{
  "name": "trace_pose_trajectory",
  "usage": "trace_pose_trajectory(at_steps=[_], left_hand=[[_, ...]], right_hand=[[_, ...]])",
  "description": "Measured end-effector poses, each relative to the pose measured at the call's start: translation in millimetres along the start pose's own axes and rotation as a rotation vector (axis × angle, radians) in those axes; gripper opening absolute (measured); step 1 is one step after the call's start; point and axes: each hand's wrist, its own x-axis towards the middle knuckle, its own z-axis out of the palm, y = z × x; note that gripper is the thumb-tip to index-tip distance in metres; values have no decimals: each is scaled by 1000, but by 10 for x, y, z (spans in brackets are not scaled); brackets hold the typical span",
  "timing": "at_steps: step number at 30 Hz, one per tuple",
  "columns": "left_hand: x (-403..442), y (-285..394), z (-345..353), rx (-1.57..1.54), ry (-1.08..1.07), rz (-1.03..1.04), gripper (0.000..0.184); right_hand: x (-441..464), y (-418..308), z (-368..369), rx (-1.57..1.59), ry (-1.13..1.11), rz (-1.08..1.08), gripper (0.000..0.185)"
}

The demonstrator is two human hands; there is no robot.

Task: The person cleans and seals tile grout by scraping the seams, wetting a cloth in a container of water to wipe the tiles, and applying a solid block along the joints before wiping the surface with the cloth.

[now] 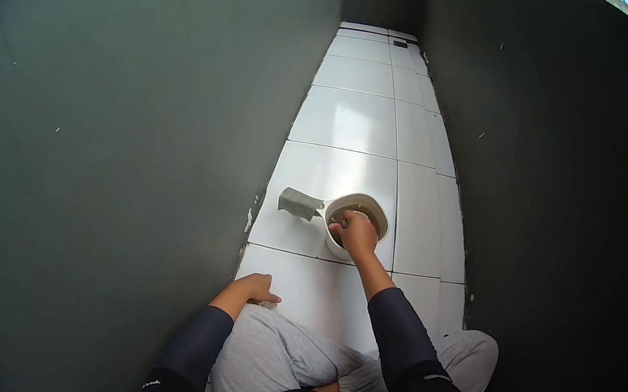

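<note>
A white dipper-like container [385, 212] with a handle to its left stands on the white tiled floor [338, 163]. Over the handle lies a grey-green cloth or sleeve [298, 203]. My right hand [357, 232] reaches inside the container, its fingers curled around a small dark item that I cannot make out, above brownish contents. Near my bent knee, my left hand [260, 290] rests low at the left, with a finger stretched toward the right and nothing visible in it.
Dark grey-green walls rise close on the left [141, 115] and right [556, 190]. A small dark object [400, 44] lies at the far end of the floor. My crossed legs in grey trousers [268, 354] are just in front of me.
</note>
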Motion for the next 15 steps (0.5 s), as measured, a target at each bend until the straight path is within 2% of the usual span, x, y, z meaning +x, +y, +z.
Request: trace_pose_trajectory(at_steps=[1, 3, 6, 10, 12, 14, 15], left_hand=[[-24, 29, 4, -1, -2, -1, 52], [-41, 55, 10, -182, -48, 68, 39], [41, 61, 15, -158, -140, 66, 33], [-38, 245, -153, -134, -74, 123, 32], [-33, 294, -169, -37, 230, 373, 32], [-224, 649, -335, -103, 228, 309, 36], [-280, 812, -379, -199, 345, 310, 35]], right_hand=[[-4, -25, -12, -47, -33, 19, 29], [21, -51, -20, -43, -76, 49, 33], [5, -45, 14, -72, -107, 67, 42], [22, -112, -16, -140, -107, 25, 48], [2, -119, -25, -131, -119, 48, 48], [25, -111, -15, -157, -145, 47, 49], [43, -119, -24, -160, -143, 46, 49]])
